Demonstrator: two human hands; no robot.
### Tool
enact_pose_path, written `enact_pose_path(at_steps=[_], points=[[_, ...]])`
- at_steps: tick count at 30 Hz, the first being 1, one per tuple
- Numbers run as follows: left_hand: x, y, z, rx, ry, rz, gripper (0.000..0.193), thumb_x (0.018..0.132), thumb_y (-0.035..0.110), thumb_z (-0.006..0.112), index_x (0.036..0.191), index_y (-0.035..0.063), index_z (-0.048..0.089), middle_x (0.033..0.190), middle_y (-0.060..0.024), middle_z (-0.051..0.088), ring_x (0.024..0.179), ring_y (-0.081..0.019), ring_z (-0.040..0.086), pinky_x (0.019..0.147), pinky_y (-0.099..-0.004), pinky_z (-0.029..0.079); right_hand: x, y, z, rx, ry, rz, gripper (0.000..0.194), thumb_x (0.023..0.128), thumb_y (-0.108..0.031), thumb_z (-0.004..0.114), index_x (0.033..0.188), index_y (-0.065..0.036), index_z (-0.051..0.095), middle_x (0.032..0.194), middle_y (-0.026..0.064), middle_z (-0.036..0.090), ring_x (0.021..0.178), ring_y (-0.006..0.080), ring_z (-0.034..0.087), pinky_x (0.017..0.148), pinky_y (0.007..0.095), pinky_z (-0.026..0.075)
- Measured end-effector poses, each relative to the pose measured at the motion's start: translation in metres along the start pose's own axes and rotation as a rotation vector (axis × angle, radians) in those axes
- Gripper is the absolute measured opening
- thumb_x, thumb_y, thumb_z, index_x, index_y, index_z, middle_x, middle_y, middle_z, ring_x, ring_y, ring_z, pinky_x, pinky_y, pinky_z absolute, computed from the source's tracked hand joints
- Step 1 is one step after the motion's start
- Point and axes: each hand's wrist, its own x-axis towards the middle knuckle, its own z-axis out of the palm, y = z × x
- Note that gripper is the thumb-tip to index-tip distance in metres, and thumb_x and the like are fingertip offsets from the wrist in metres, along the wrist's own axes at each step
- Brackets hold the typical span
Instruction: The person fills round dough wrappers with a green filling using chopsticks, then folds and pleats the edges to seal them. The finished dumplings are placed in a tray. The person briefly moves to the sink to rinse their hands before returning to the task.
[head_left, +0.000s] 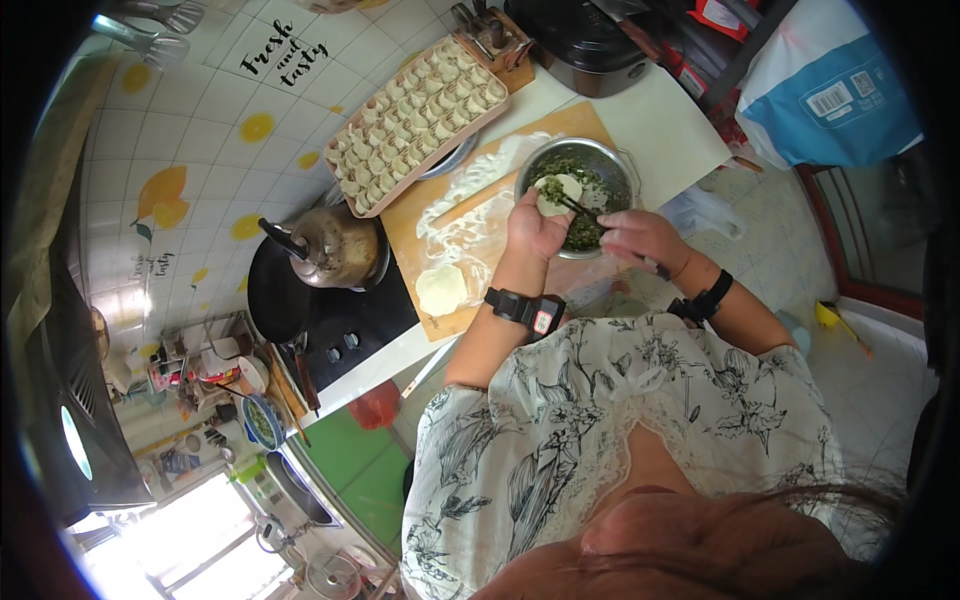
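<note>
My left hand holds a round dumpling wrapper over a metal bowl. A clump of chopped green filling sits on the wrapper. In my right hand are dark chopsticks, their tips at the filling. More green filling lies in the bowl beneath. To the left, a small stack of wrappers rests on the floured wooden board. A rolling pin lies across the flour, its right end near the bowl.
A tray of folded dumplings stands behind the board, resting partly over a bowl. Left of the board, a kettle and a frying pan sit on the black stove. A knife block and a black cooker stand at the back.
</note>
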Motion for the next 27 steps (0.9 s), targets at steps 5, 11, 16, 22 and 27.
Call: enact_pose_path(at_steps=[5,11,16,22,27], points=[[0.002,0.005,-0.002,-0.069,0.1,-0.005,0.04,0.104,0.027,0.025,0.127,0.0044,0.048,0.13,-0.017,0.053,0.121,-0.0339,0.051,0.103,-0.0519,0.041,-0.008,-0.012,-0.016,0.036,-0.051,0.016,0.015,0.078,-0.008,0.073,0.091,-0.006,0.067,0.103,0.0124,0.066,0.086,0.0264,0.066,0.073,0.035,0.055],[-0.014,0.0,-0.006,0.074,0.033,0.026,0.036,0.104,0.028,0.026,0.12,0.008,0.052,0.126,-0.0147,0.056,0.118,-0.0321,0.053,0.102,-0.0497,0.041,-0.001,-0.016,-0.007,0.762,0.298,0.576,0.018,0.098,-0.013,0.052,0.093,0.003,0.06,0.101,0.0138,0.062,0.091,0.0246,0.067,0.082,0.0343,0.057],[-0.014,0.002,-0.011,-0.05,0.012,0.068,0.038,0.104,0.031,0.027,0.122,0.0073,0.051,0.122,-0.0159,0.058,0.115,-0.0331,0.055,0.1,-0.0509,0.044,0.0,-0.018,0.004,0.907,0.443,0.844,0.028,0.102,-0.016,0.044,0.095,0.008,0.057,0.097,0.0117,0.061,0.086,0.0251,0.068,0.083,0.0342,0.057],[-0.017,0.024,-0.047,-0.121,0.073,0.195,0.045,0.103,0.038,0.028,0.123,0.0046,0.05,0.121,-0.0174,0.058,0.114,-0.0351,0.056,0.099,-0.0506,0.046,0.005,0.026,0.016,0.613,0.275,0.973,0.024,0.1,-0.018,0.048,0.098,0.003,0.06,0.092,0.0085,0.065,0.085,0.0193,0.069,0.076,0.0288,0.056],[-0.017,0.028,-0.067,-0.138,0.141,0.237,0.046,0.103,0.039,0.027,0.126,0.0046,0.047,0.123,-0.0187,0.058,0.115,-0.0352,0.055,0.098,-0.0512,0.046,0.014,0.055,0.059,0.665,0.236,1.127,0.028,0.097,-0.025,0.055,0.096,0.002,0.062,0.088,0.0085,0.066,0.079,0.019,0.069,0.07,0.028,0.054]])
